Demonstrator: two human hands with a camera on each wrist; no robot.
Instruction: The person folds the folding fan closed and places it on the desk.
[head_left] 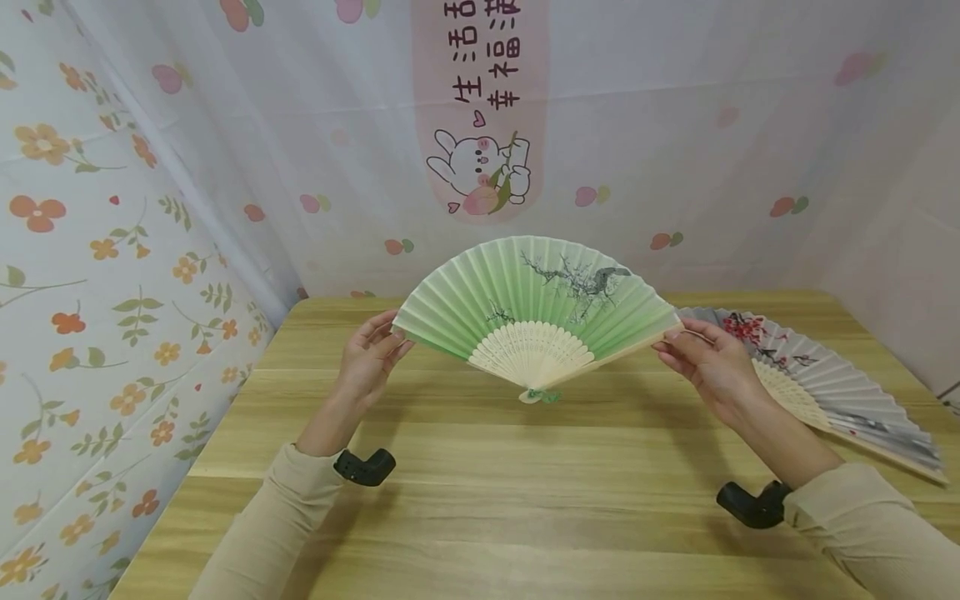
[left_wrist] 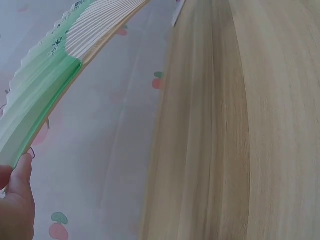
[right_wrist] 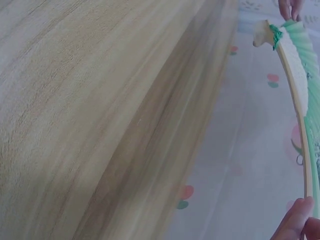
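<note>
A green folding fan (head_left: 487, 292) is spread wide above the table, its arc upward, with a dark branch print and pale slotted ribs. My left hand (head_left: 369, 354) pinches its left outer end between thumb and fingers. At the opposite end, my right hand (head_left: 708, 362) pinches the outer rib. A green tassel cord hangs at the pivot, lowest in the head view. In the left wrist view the fan (left_wrist: 45, 95) slants up from the thumb and fingertips. The right wrist view shows the fan's edge (right_wrist: 295, 90) running down to the right fingertips.
A second open fan (head_left: 847, 383), grey-white with red blossoms, lies on the wooden table (head_left: 487, 517) at the right, partly behind the right hand. A printed curtain (head_left: 337, 125) hangs behind the table, and a flowered cloth (head_left: 112, 292) is at the left.
</note>
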